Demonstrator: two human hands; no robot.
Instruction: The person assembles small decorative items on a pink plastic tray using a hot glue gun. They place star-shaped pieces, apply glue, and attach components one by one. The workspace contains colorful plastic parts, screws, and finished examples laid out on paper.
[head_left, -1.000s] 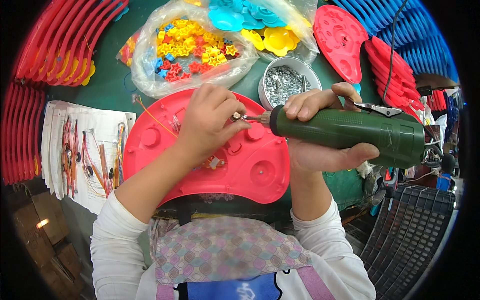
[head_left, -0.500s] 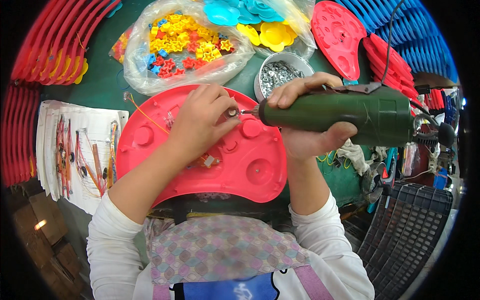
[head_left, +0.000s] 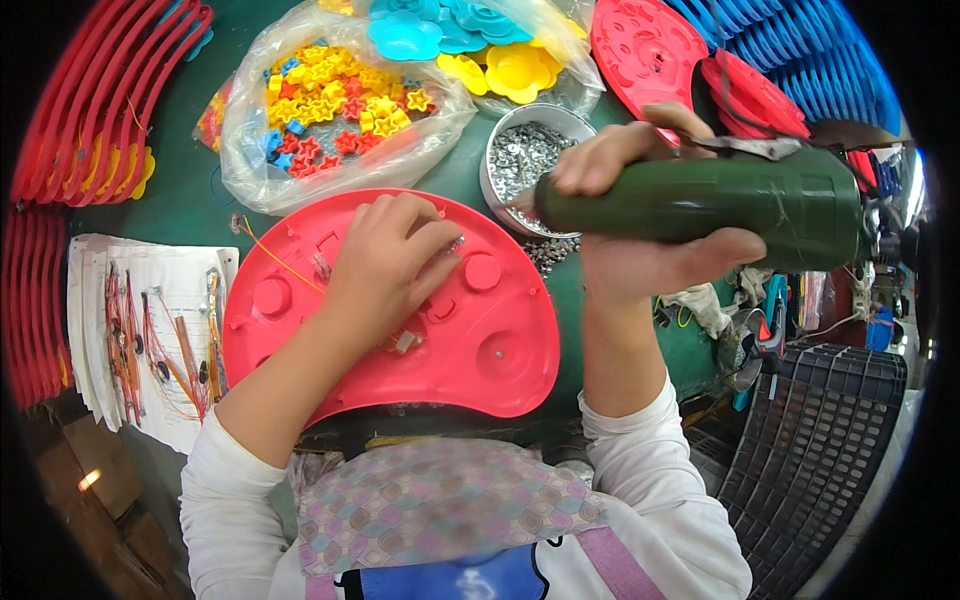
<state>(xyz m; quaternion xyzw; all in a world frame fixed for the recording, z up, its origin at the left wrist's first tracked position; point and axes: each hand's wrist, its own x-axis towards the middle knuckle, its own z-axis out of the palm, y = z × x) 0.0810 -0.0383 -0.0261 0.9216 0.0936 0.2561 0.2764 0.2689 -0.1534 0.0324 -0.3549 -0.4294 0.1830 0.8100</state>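
A red, kidney-shaped plastic shell (head_left: 420, 385) lies with its hollow side up before me. My left hand (head_left: 385, 250) rests over its far part, fingers bent and closed. A small shiny bit shows at those fingertips, too small to name. My right hand (head_left: 640, 230) is wrapped round a thick green electric screwdriver (head_left: 720, 200), held level. Its tip points left and is over the near rim of a white bowl (head_left: 489, 190) full of small metal screws (head_left: 525, 150). A yellow wire (head_left: 280, 258) runs across the shell's left side.
Beyond the shell sits a clear bag (head_left: 250, 180) of star-shaped pieces, beside blue and yellow flower-shaped parts (head_left: 520, 72). Stacked red shells (head_left: 110, 100) stand at left, blue ones (head_left: 790, 70) at far right. Wires lie on papers (head_left: 180, 260); a black crate (head_left: 820, 420) is lower right.
The screwdriver has come away from the shell by my left fingers, and its tip is now at the bowl of screws. My left hand remains on the shell. The whole view has shifted slightly.
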